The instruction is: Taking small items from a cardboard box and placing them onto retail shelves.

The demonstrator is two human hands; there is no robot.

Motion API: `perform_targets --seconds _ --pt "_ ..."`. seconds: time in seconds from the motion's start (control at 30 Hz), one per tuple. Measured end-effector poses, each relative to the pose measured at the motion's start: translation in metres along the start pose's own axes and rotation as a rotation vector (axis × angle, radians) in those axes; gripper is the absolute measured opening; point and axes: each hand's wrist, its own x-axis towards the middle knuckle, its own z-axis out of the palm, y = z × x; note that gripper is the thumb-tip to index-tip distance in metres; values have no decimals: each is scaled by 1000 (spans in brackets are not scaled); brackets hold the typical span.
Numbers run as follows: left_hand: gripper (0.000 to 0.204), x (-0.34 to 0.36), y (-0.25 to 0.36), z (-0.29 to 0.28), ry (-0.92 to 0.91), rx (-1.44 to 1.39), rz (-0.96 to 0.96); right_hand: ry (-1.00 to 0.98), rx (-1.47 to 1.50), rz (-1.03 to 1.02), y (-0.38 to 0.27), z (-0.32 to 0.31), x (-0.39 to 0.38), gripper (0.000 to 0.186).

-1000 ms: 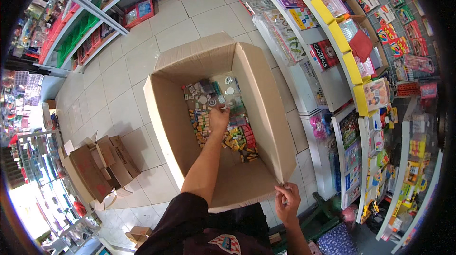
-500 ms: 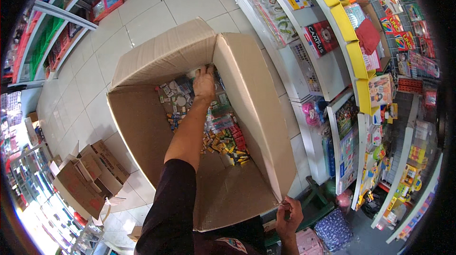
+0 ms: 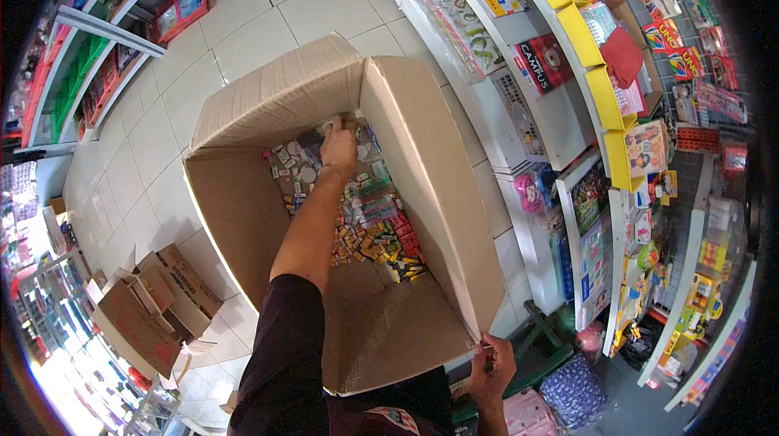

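One tall carton (image 3: 422, 192), mouth upward

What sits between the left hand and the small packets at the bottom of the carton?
Nothing visible. The left hand is already down inside the open cardboard carton, resting on the pile of small packets. The right hand only grips the carton's near corner.

Small colourful packets (image 3: 369, 221) litter the open brown cardboard box's (image 3: 430, 184) floor, bright packages (image 3: 641, 148) lining the right-hand shelves
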Motion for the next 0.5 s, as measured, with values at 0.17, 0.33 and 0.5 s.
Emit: perform_targets --seconds 0.17,0.33,0.5 --pt "34 9 -1 1 3 -45 -20 57 -38 -61 -3 0 0 25" --pt "23 -6 -9 -8 19 -101 77 163 -130 -77 -22 -5 3 26" --pt "15 -68 8 -34 274 -794 -296 -29 193 -193 -54 18 36 31"
